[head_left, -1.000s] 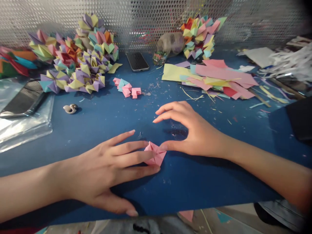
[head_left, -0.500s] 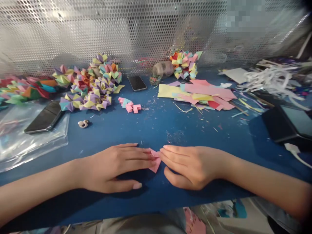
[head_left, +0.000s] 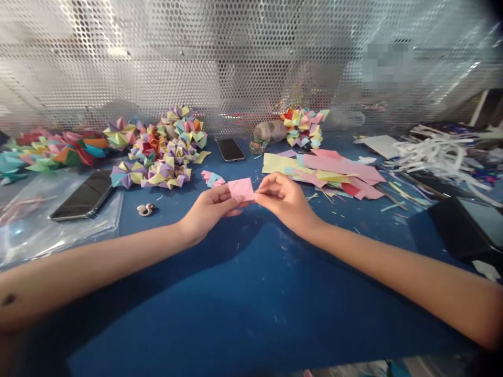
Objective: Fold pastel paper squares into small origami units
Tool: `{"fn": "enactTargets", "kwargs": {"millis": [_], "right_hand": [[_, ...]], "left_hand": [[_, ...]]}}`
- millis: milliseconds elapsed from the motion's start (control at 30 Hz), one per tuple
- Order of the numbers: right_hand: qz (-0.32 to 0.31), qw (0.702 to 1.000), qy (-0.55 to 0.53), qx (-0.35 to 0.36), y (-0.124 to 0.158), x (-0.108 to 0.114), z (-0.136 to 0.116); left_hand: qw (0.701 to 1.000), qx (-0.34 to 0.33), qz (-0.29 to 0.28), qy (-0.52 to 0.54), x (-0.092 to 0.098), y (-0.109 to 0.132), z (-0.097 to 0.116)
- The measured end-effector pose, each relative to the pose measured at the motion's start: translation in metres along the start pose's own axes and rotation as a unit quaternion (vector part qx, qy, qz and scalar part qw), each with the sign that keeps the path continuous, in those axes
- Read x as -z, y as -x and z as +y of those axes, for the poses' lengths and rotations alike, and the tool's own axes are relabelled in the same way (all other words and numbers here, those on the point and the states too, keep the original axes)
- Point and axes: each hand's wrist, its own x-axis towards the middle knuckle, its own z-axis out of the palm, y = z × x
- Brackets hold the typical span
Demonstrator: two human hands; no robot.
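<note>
Raised over the middle of the blue table [head_left: 251, 293], a small pink square of folded paper [head_left: 241, 189] is between my two hands. My left hand [head_left: 210, 209] pinches it from the left, thumb in front and fingers behind. The thumb and fingertips of my right hand [head_left: 286, 201] close on its right edge. Just behind the left fingers lie small pink and blue folded paper pieces [head_left: 212, 178], partly covered by that hand.
Colourful folded-paper clusters [head_left: 168, 152] stand at the back left, another [head_left: 304, 128] at the back centre. Pastel paper strips [head_left: 334, 170] lie behind my right hand. A phone [head_left: 83, 196] rests on a plastic bag; a second phone [head_left: 230, 150] lies farther back. White shreds [head_left: 436, 162] pile up at right.
Both hands have lifted off the tabletop and moved away from me with the pink paper. It was pressed flat under the fingers; now it is held up between fingertips. The view has tilted up slightly.
</note>
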Motion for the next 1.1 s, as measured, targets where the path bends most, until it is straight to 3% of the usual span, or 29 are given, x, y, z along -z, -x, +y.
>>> {"fn": "enactTargets", "kwargs": {"millis": [67,233,433,667,867,1100], "right_hand": [[-0.006,1.0,0.006,-0.008,-0.008,-0.004,0.007],[-0.052,0.992,0.067,0.093,-0.01,0.001,0.019],[-0.015,0.973,0.149,0.178,-0.005,0.007,0.02],[0.0,0.914,0.294,0.279,-0.005,0.004,0.023],[-0.021,0.829,0.406,0.384,-0.007,0.016,0.029],[-0.028,0.834,0.399,0.379,-0.007,0.021,0.03]], "left_hand": [[1.0,0.006,0.008,0.025,0.001,-0.009,-0.002],[1.0,0.012,-0.008,0.024,0.008,-0.021,-0.01],[1.0,-0.009,-0.016,-0.012,0.011,-0.019,-0.014],[0.999,-0.01,-0.015,-0.049,0.01,-0.019,-0.014],[0.994,-0.003,-0.027,-0.104,0.009,-0.017,-0.013],[0.994,-0.004,-0.022,-0.111,0.008,-0.018,-0.013]]}}
